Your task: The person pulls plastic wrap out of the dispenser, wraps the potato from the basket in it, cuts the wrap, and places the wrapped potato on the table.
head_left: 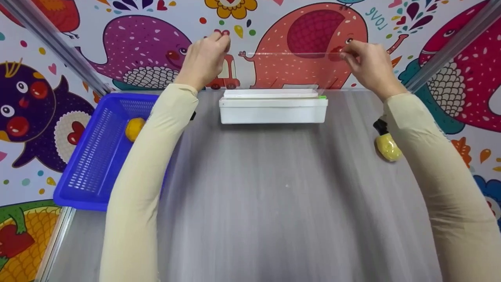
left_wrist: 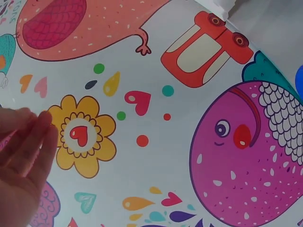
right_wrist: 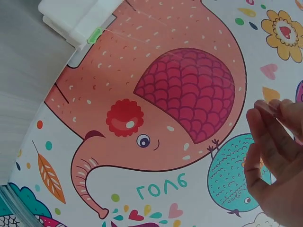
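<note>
A white cling film dispenser box (head_left: 273, 111) with a green piece at its right end stands at the far edge of the table. From it rises a thin clear sheet of cling film (head_left: 293, 53), barely visible against the printed wall. My left hand (head_left: 209, 55) pinches the film's left corner between thumb and fingertips. At the right corner my right hand (head_left: 368, 64) pinches it in the same way. Both hands are raised above and beyond the box. In the right wrist view the right hand (right_wrist: 279, 156) shows its thumb and fingertips together.
On the left stands a blue plastic basket (head_left: 84, 196) holding a yellow lemon-like fruit (head_left: 135, 129). A shiny yellow fruit (head_left: 388, 147), seemingly wrapped in film, lies beside the right forearm. A cartoon-printed wall (head_left: 266, 27) closes the far side, and metal posts (head_left: 450, 43) stand at the corners.
</note>
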A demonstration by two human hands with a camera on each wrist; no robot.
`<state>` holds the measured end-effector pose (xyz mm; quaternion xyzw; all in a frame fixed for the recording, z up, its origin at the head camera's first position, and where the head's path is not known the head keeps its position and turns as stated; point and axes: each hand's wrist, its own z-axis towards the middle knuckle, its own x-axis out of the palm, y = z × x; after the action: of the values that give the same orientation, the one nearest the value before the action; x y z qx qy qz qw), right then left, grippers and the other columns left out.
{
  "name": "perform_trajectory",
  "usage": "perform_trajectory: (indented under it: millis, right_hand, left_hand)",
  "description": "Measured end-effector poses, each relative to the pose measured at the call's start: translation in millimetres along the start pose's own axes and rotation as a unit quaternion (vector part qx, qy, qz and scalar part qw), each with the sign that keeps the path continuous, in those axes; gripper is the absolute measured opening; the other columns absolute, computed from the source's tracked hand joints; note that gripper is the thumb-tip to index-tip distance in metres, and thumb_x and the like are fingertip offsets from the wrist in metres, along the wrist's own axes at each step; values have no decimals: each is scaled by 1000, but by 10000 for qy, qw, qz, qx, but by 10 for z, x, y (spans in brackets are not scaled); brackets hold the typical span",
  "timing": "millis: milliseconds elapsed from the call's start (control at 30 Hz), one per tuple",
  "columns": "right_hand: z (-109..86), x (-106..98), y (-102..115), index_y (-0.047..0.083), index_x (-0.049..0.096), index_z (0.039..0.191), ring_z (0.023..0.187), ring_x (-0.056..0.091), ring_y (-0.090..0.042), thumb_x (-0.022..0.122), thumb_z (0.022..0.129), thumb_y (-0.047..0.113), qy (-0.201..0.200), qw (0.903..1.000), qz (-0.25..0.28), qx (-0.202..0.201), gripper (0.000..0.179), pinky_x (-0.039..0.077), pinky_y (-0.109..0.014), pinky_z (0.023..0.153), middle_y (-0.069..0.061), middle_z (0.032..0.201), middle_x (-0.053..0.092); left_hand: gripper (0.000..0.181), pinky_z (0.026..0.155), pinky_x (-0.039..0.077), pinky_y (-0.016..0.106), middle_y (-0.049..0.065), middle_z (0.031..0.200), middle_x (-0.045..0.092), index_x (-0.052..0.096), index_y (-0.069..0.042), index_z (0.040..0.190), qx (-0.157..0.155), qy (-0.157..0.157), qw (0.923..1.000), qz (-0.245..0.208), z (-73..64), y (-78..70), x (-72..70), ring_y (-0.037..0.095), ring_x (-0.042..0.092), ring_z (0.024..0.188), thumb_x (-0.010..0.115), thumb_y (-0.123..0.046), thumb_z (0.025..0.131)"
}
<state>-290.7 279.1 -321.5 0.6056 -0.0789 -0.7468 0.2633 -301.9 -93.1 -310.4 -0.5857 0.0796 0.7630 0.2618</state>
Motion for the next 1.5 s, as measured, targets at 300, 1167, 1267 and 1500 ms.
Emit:
perform_trajectory:
  millis: [300, 1167, 1267, 1500]
  right_hand:
    - [-173, -74, -56, 2, 68, 109, 91, 63, -20, 58, 97, 19, 357, 9972, -18, -655, 23, 45, -15, 77, -12, 102, 69]
    - [-234, -105, 40, 2, 69, 110, 101, 65, -25, 57, 97, 25, 7, 9989, 201, -435, 29, 49, -28, 89, -12, 105, 69]
    - [-243, -116, 48, 3, 69, 111, 102, 65, -25, 57, 97, 27, 35, 9988, 218, -441, 30, 49, -30, 90, -12, 106, 69]
    - [-249, -138, 69, 2, 69, 111, 101, 65, -25, 58, 97, 25, 37, 9985, 192, -519, 29, 48, -24, 88, -12, 104, 69]
  left_hand:
    - [11, 84, 50, 37, 16, 96, 63, 61, 2, 103, 467, 521, 9959, -569, -149, -4, -101, 28, 58, 88, 54, -2, 96]
    - [10, 78, 48, 37, 15, 92, 61, 61, 1, 98, 229, 286, 9987, -346, -192, -77, -191, 28, 55, 84, 52, -2, 95]
    - [11, 78, 49, 37, 16, 93, 62, 61, 1, 99, 229, 294, 9988, -303, -202, -79, -203, 28, 56, 85, 52, -3, 95]
    - [12, 79, 49, 39, 16, 93, 63, 62, 1, 100, 252, 237, 9992, -205, -218, -74, -229, 29, 57, 85, 53, -4, 95]
